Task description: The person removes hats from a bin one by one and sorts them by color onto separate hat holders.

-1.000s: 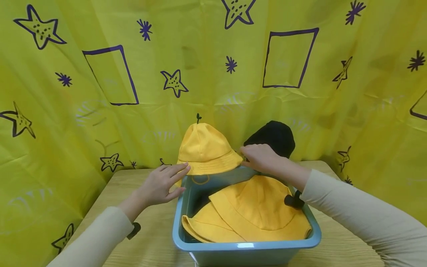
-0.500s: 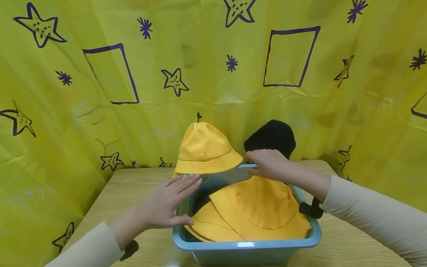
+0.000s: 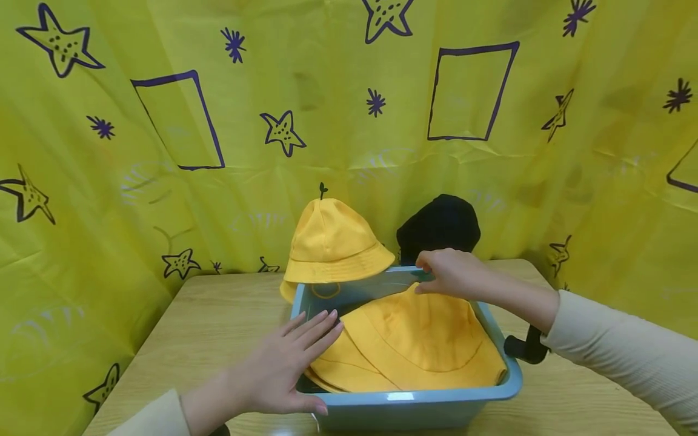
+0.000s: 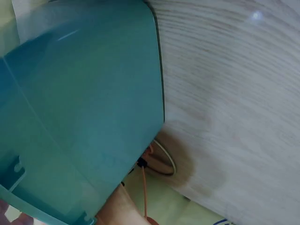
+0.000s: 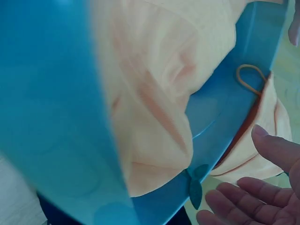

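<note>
A yellow bucket hat [image 3: 335, 239] with a small green sprout on top is perched at the bin's back left corner, brim over the rim. My left hand [image 3: 289, 363] lies over the left side of the blue-green plastic bin [image 3: 425, 397], fingers straight and spread; whether it touches the rim I cannot tell. More yellow bucket hats [image 3: 425, 333] lie stacked inside the bin. My right hand [image 3: 455, 274] hovers above the bin's back right part with nothing in it. In the right wrist view the right hand's fingers [image 5: 234, 201] are loosely extended near the perched hat.
Behind the bin a black hat [image 3: 440, 229] rests against the yellow curtain [image 3: 349, 72], which has drawn stars and frames. A light wooden table [image 3: 229, 315] carries the bin. In the left wrist view an orange cord [image 4: 144, 192] hangs near the bin's outer wall.
My left hand has come down from the perched hat's brim to the bin's near left side. My right hand has drawn away from the brim to the right. The perched hat stays put.
</note>
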### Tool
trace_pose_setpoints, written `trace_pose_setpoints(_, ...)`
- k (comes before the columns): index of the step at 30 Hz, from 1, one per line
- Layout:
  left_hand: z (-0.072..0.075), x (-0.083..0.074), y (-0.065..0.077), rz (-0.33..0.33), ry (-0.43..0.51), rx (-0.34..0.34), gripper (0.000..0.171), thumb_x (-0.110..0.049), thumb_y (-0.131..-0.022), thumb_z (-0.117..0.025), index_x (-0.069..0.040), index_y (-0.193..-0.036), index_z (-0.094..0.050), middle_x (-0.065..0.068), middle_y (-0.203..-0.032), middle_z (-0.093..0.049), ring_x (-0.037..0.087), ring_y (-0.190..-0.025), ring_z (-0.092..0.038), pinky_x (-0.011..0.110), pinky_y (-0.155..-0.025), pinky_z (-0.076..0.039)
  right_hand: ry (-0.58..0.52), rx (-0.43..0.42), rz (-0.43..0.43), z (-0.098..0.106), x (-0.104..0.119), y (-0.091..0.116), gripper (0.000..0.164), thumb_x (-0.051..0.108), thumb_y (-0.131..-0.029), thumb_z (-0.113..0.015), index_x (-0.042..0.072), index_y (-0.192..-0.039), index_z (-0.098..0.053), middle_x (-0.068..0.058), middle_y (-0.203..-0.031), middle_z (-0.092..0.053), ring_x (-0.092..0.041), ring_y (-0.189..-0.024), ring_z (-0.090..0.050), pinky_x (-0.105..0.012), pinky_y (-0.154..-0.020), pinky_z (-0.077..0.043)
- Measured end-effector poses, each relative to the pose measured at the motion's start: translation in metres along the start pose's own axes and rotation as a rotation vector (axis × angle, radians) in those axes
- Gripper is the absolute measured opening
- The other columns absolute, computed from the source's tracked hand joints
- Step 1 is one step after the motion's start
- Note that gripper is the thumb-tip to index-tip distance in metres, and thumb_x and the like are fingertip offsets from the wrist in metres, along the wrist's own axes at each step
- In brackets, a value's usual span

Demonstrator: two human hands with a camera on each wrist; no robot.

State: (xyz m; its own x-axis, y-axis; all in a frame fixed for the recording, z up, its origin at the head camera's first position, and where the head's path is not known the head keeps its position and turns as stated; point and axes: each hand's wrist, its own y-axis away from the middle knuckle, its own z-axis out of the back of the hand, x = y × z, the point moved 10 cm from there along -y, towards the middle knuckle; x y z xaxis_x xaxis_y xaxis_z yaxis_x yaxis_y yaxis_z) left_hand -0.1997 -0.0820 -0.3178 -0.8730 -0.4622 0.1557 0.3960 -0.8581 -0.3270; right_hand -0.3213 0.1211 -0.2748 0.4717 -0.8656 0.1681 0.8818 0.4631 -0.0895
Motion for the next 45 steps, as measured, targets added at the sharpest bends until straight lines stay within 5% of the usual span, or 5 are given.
trace_pose_setpoints(7,-0.011,0.000,0.001,0.012,0.046,0.069,0.094,-0.076,-0.085,-0.012,-0.010,-0.153,-0.013,0.008,-0.158,-0.018,0.024,-0.144,-0.022,0.052,-0.107,-0.032,-0.048,0.189,-0.060,-0.023,-0.011,0.002,0.042,0.030,-0.077,-0.079,-0.001,-0.098,-0.059,-0.007,-0.083,-0.060,-0.020,-0.073,-0.053,-0.031,-0.065,-0.046)
trace_pose_setpoints(23,-0.012,-0.001,0.001,-0.003,0.014,0.085,0.089,-0.072,-0.088,-0.009,-0.010,-0.152,-0.019,0.008,-0.157,-0.021,0.025,-0.143,-0.023,0.053,-0.105,-0.032,-0.102,0.287,-0.038,-0.051,-0.016,0.011,0.031,0.013,-0.076,-0.078,0.003,-0.096,-0.057,0.000,-0.078,-0.055,-0.017,-0.072,-0.048,-0.028,-0.066,-0.044)
trace_pose_setpoints(27,-0.013,0.000,0.002,0.002,0.009,0.094,0.089,-0.072,-0.088,-0.008,-0.010,-0.152,-0.020,0.009,-0.157,-0.022,0.025,-0.143,-0.022,0.054,-0.106,-0.032,-0.104,0.233,0.049,-0.046,-0.006,0.012,0.016,0.005,-0.079,-0.072,0.008,-0.082,-0.057,0.003,-0.065,-0.043,-0.012,-0.062,-0.044,-0.022,-0.058,-0.038)
trace_pose_setpoints(34,-0.015,0.000,0.003,0.015,0.033,0.102,0.091,-0.072,-0.088,-0.009,-0.008,-0.150,-0.024,0.012,-0.155,-0.026,0.025,-0.143,-0.022,0.053,-0.106,-0.032,-0.113,0.048,0.205,-0.014,0.015,0.021,0.032,-0.002,-0.077,-0.066,0.014,-0.063,-0.043,0.008,-0.059,-0.024,-0.006,-0.053,-0.027,-0.019,-0.052,-0.025)
trace_pose_setpoints(45,-0.016,0.001,0.003,0.028,0.038,0.098,0.090,-0.073,-0.088,-0.011,-0.009,-0.151,-0.022,0.014,-0.155,-0.025,0.029,-0.142,-0.026,0.052,-0.108,-0.030,-0.074,-0.244,0.342,0.059,0.037,0.033,0.021,0.005,-0.078,-0.074,0.013,-0.074,-0.055,0.010,-0.067,-0.045,-0.004,-0.061,-0.040,-0.021,-0.055,-0.039)
